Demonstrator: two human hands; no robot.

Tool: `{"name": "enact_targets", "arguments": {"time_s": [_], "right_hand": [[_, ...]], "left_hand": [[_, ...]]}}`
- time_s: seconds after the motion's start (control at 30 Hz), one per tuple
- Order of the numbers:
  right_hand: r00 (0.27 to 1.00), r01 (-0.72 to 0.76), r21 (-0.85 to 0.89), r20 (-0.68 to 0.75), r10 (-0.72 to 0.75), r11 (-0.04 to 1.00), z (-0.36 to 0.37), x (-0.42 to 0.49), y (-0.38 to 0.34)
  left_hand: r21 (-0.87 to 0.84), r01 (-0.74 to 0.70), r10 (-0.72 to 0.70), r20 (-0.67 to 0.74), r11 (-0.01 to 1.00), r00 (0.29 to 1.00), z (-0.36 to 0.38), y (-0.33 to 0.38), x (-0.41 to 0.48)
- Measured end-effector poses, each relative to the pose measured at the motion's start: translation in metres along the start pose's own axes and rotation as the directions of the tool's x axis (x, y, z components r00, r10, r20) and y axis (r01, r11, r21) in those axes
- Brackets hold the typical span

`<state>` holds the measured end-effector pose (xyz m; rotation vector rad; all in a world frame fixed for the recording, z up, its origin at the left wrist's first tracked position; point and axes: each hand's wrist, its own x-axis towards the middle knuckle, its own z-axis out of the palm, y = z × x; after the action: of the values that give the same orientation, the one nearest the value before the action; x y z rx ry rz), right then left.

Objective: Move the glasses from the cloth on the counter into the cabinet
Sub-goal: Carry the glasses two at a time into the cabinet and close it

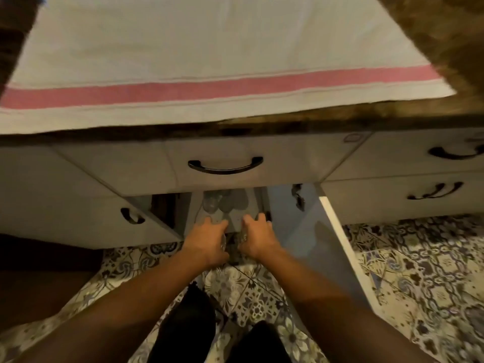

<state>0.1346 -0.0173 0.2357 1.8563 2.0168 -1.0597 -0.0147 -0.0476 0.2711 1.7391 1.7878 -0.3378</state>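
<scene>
- A white cloth (209,48) with a pink stripe covers most of the dark brown counter (432,35), its hem lying along the front edge.
- Patterned floor tiles (419,271) spread below, around the person's dark-clad legs (188,323).
- The cabinet (252,204) under the counter stands open, its door (309,231) swung out to the right (pale, with a dark handle).
- Above the opening sits a closed drawer (288,158) with a curved black handle (225,168).
- The left hand (207,239) reaches to the cabinet's front edge, fingers curled round a clear glass (223,242) that is mostly hidden.
- The right hand (258,238), just beside it, grips a second glass (243,235) the same way.
- Stored glasses (216,203) stand clustered inside, just beyond the fingertips.
</scene>
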Motion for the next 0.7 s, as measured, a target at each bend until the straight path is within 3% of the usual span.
{"name": "enact_targets", "arguments": {"time_s": [0.17,0.33,0.43,0.7], "right_hand": [[0.998,0.045,-0.036,0.040,-0.044,0.998,0.067,0.097,0.015],[0.986,0.137,-0.040,-0.086,-0.140,0.990,0.139,0.190,0.038],[0.960,0.193,-0.051,-0.196,-0.199,0.980,0.175,0.230,0.053],[0.927,0.284,-0.061,-0.237,-0.290,0.957,0.227,0.278,0.064]], "left_hand": [[-0.005,0.007,-0.007,-0.046,1.000,0.999,0.069,-0.053,0.090],[-0.155,0.014,-0.034,-0.127,0.988,0.991,0.137,-0.094,0.184],[-0.116,0.019,-0.043,-0.209,0.993,0.977,0.169,-0.117,0.225],[-0.153,0.071,-0.121,-0.350,0.986,0.929,0.234,-0.145,0.276]]}}
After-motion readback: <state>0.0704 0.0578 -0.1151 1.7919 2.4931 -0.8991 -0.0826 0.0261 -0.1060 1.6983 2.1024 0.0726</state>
